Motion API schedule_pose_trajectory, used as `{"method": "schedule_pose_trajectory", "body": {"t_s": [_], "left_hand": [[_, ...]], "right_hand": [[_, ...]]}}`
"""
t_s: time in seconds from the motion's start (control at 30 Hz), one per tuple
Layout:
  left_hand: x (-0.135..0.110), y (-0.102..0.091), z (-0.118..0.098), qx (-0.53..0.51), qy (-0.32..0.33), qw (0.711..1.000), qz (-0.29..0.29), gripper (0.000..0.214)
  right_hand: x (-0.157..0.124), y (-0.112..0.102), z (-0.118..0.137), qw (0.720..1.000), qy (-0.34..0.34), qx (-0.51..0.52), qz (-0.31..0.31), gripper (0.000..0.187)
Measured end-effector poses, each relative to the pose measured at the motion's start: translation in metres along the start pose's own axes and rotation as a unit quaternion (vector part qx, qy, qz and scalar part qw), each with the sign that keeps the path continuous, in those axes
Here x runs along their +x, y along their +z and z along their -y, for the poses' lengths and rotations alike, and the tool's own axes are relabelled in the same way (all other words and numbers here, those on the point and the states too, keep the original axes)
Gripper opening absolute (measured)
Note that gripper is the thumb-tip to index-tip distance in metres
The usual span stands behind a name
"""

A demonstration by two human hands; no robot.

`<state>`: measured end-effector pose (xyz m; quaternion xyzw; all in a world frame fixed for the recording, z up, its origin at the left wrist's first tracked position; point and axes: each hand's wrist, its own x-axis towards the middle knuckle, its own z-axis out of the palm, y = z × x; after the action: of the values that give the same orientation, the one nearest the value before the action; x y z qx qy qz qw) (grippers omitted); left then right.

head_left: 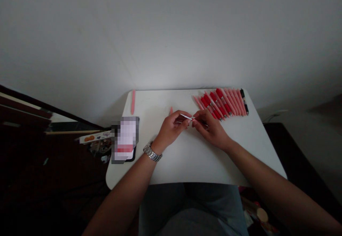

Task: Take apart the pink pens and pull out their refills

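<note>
Dim gray lap and dark trousers (192, 207) of a seated person fill the bottom edge, with two bare forearms reaching forward from either side over a small white bench (181, 161) with rounded corners. Both hands meet near the middle of the bench, fingers drawn in to a narrow pinch. Between them is a thin white stick (186, 116), slanting down to the right: the left hand (172, 127) grips it between thumb and fingers, and the right hand (211, 129) pinches its right end; finer details are too small to tell. A silver wristwatch (153, 151) circles the left wrist. Just beyond the left hand, the tip of a pink piece (171, 110) shows, its lower part hidden. At the far right of the bench, pink sticks (235, 102) and red pens (224, 102) lie side by side in a slanted row, with a black pen (244, 101) at the right end. On the left, a single pink stick (133, 102) lies near the far corner, and nearer is a phone (125, 140), its screen blurred into squares. Behind the bench rises a plain pale wall (171, 33)
</note>
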<state>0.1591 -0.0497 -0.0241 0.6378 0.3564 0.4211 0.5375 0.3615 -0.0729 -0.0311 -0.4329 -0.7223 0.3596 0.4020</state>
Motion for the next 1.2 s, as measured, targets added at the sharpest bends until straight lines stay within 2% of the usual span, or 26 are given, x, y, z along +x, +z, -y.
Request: {"method": "schedule_pose_trajectory", "body": {"t_s": [0.7,1.2], "left_hand": [[0.0005,0.0002,0.0008,0.017,0.007,1.0,0.012,0.023],[0.0013,-0.0003,0.0012,-0.008,-0.007,1.0,-0.008,0.024]], "right_hand": [[-0.0003,0.0008,0.0015,1.0,0.0,0.001,-0.003,0.021],[-0.0003,0.0008,0.0004,1.0,0.004,0.002,0.001,0.022]]}}
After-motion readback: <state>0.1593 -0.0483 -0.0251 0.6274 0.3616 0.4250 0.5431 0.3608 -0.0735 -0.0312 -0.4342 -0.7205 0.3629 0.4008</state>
